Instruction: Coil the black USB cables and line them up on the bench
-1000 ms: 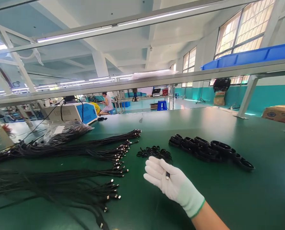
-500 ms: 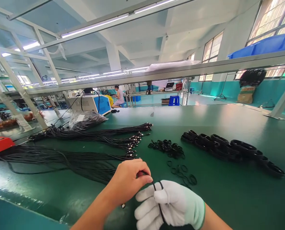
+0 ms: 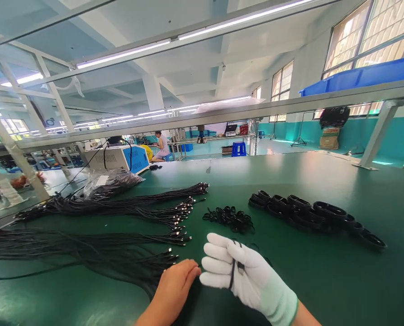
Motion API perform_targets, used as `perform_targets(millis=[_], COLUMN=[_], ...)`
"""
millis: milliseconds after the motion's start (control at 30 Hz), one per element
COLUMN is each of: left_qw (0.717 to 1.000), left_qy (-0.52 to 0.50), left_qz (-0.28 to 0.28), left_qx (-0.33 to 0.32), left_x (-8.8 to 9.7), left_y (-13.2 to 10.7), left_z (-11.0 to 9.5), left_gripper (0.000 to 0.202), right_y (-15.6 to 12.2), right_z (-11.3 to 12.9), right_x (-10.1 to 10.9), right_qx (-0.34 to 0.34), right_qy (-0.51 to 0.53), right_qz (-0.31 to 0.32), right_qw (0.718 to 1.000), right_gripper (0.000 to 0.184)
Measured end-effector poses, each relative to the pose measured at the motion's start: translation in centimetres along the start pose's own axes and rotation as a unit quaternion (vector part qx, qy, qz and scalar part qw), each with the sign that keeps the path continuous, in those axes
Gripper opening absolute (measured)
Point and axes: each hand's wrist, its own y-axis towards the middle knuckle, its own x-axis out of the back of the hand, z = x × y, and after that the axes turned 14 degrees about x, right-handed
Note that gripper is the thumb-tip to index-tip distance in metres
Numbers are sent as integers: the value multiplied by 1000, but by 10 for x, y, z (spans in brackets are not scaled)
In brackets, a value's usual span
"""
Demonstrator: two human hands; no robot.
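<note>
My right hand (image 3: 242, 271), in a white glove, lies palm up above the green table (image 3: 324, 280) with its fingers stretched out, and a black cable (image 3: 233, 271) runs across the palm under the thumb. My bare left hand (image 3: 174, 285) is beside it on the left. Its fingers are pinched together at the gloved fingertips, where the cable leads. Just left of both hands lie bundles of black cables with metal plugs (image 3: 120, 251). A small heap of black rubber rings (image 3: 229, 217) sits just beyond my right hand.
A row of coiled black cables (image 3: 310, 213) stretches across the table to the right. A plastic bag of cables (image 3: 110, 183) and a blue and white machine (image 3: 120, 158) stand at the far left. A person sits at a distant bench (image 3: 161, 147). A metal shelf rail (image 3: 222, 113) crosses overhead.
My left hand came in from the left and met the gloved hand. The cable end lying in the palm now runs across the palm as a strand.
</note>
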Motion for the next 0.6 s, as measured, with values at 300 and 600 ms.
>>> perform_targets(millis=[300, 600], left_qw=[923, 983], left_qy=[189, -158], left_qz=[-176, 89], left_qx=[-284, -13], left_x=[41, 61], left_y=[-42, -3], left_z=[-33, -42], left_gripper=[23, 15], right_y=[-15, -12], right_z=[-24, -27], right_x=[15, 7], right_qx=[-118, -224], right_qy=[-152, -54], right_qz=[25, 109], right_qw=[981, 967], right_gripper=[38, 42])
